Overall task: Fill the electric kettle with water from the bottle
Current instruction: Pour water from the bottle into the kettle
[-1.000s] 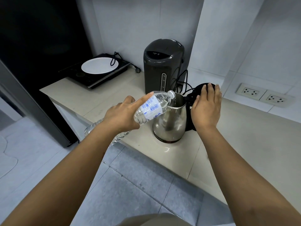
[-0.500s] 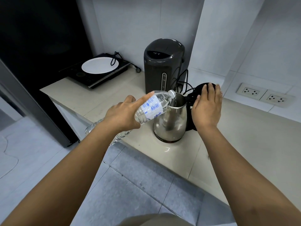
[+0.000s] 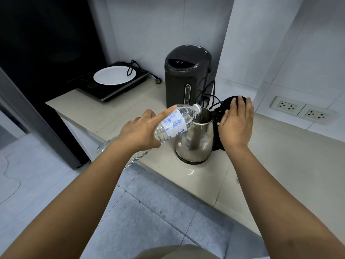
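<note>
The left hand [image 3: 139, 130] is clamped round a clear plastic water bottle [image 3: 173, 123], its long axis tilted up to the right so the neck sits just over the near-left rim of the steel electric kettle [image 3: 194, 140] on the counter [image 3: 280, 156]. The right hand [image 3: 236, 124] rests flat, fingers together, against the raised black lid [image 3: 226, 103] on the kettle's right, gripping nothing. I judge pouring is under way; tipping the bottle's base higher keeps water flowing.

One bottle [image 3: 173, 124], one kettle [image 3: 196, 143], one dispenser [image 3: 186, 75], one plate [image 3: 114, 75], one hob [image 3: 110, 88], two sockets [image 3: 287, 106].

dispenser [image 3: 187, 77] gauge "2.0", bottle [image 3: 172, 123] label unreadable
</note>
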A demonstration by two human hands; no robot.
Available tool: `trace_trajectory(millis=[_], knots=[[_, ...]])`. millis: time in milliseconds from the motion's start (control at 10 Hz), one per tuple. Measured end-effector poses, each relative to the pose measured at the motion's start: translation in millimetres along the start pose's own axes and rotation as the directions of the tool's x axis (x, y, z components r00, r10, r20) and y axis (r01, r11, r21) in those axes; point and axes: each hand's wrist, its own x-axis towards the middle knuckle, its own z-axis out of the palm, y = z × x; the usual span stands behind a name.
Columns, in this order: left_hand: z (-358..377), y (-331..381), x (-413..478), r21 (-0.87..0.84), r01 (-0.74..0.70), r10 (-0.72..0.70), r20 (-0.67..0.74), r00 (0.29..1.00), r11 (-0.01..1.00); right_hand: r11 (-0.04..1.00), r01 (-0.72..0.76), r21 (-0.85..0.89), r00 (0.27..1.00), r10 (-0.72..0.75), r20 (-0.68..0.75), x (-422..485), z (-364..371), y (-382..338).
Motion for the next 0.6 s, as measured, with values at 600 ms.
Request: trace_trajectory(millis=[600], knots=[[-2.3,-0.6,2.6,0.009,-0.003,0.003,0.017,1.000,1.000,1.000,-0.006,0.007,1.000,0.006,-0.008,0.0,0.8,-0.3]])
